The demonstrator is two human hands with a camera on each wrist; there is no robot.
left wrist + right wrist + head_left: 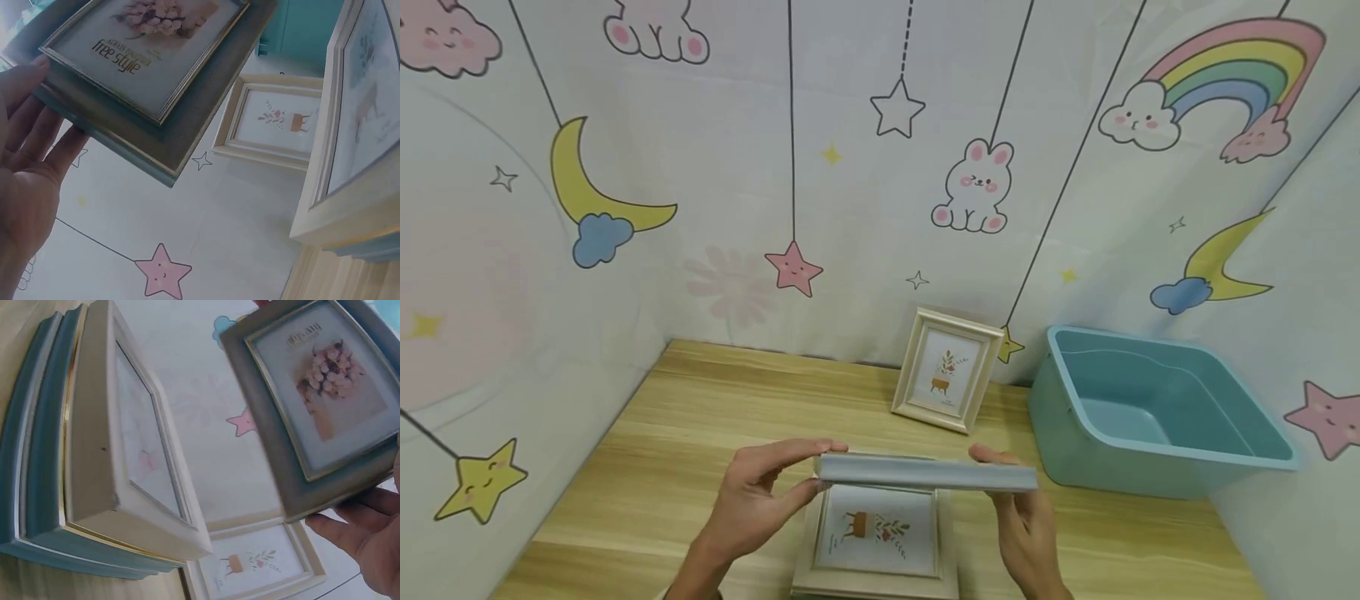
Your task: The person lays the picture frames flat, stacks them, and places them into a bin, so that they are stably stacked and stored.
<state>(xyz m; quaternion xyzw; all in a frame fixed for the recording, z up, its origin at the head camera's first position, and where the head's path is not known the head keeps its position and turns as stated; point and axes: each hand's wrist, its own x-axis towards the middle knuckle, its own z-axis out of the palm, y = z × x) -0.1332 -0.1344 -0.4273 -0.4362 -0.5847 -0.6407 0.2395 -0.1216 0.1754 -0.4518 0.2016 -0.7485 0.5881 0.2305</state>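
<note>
Woodgrain tbl (685,417) below held frame (925,473), bin (1135,467) nr cartoon backdrop (857,200).

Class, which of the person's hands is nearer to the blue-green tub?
Right. The right hand holds the end of the raised picture frame nearest the blue-green tub; the left hand holds the opposite end, farther from it.

In the head view, the blue-grey rectangular picture frame (927,475) shows edge-on, its printed face hidden. The leaning cream rectangular picture frame (947,371) bears lettering too small to read. The right hand (378,540) is cut off by the right wrist view's edge.
</note>
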